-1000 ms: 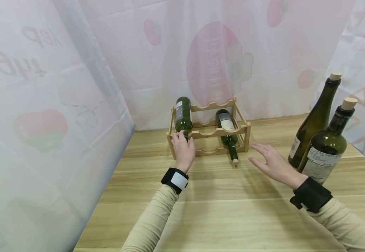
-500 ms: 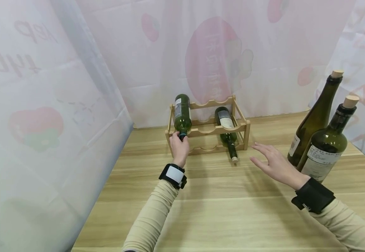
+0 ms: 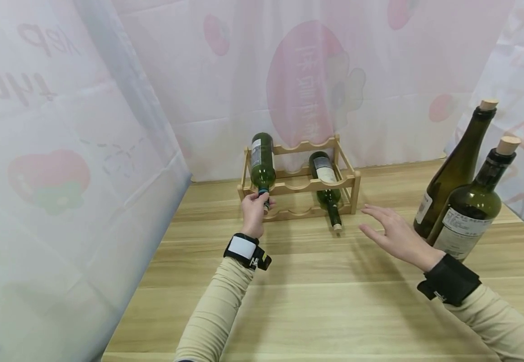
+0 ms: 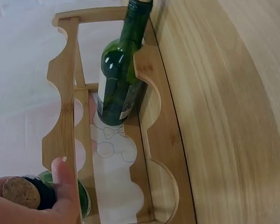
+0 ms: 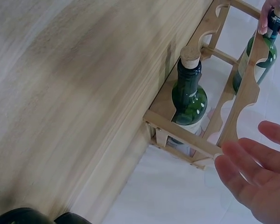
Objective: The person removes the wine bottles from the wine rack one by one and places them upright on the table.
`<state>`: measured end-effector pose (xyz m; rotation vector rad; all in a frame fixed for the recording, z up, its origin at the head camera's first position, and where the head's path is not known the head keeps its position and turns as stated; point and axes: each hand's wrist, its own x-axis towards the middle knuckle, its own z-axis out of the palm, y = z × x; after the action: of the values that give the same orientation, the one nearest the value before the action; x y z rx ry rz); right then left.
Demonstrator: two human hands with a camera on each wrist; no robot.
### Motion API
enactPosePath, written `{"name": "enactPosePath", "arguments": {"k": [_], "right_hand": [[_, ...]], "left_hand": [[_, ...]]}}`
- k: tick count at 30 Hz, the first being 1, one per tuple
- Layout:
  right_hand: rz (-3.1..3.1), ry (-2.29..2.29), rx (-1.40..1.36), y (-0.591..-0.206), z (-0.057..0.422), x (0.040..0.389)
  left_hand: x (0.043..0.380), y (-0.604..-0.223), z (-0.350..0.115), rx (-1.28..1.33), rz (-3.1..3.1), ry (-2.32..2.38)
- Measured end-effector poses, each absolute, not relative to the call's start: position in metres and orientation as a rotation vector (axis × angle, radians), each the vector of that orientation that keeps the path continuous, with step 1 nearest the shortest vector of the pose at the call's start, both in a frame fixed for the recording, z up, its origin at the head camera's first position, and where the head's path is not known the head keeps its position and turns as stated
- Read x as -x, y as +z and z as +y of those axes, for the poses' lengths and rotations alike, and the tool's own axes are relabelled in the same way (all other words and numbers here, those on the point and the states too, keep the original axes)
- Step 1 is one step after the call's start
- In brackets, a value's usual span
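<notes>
A green wine bottle [image 3: 262,161] lies on the upper left row of a two-tier wooden wine rack [image 3: 298,188], its corked neck toward me. My left hand [image 3: 254,213] pinches that neck between thumb and fingers; the cork [image 4: 21,192] shows beside the thumb in the left wrist view. On the rack's lower right row rests a second green wine bottle [image 3: 327,183], its neck sticking out at the front. My right hand [image 3: 400,236] hovers right of the rack with fingers extended, holding nothing.
Two corked wine bottles stand upright at the right: a tall slim one [image 3: 454,171] and a broader one [image 3: 470,211] in front, close by the right hand. A printed curtain [image 3: 226,90] hangs behind the rack on the wooden table [image 3: 316,306] and along both sides.
My left hand has shifted from over the upper bottle's neck to its left side and underneath, wrist turning, now pinching the neck. The right hand stays nearly still.
</notes>
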<state>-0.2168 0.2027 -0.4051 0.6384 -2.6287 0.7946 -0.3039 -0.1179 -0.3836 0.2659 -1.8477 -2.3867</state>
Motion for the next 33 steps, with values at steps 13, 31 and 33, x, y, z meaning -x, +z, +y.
{"name": "enactPosePath", "arguments": {"k": [13, 31, 33], "right_hand": [[-2.654, 0.82, -0.644, -0.404, 0.199, 0.217], [-2.641, 0.818, -0.675, -0.411, 0.197, 0.215], [-2.642, 0.814, -0.673, -0.411, 0.197, 0.216]], "left_hand": [[0.309, -0.385, -0.129, -0.216, -1.546, -2.8], [0.31, -0.395, -0.125, -0.118, -1.462, -2.791], [0.309, -0.394, -0.125, -0.116, -1.462, -2.784]]}}
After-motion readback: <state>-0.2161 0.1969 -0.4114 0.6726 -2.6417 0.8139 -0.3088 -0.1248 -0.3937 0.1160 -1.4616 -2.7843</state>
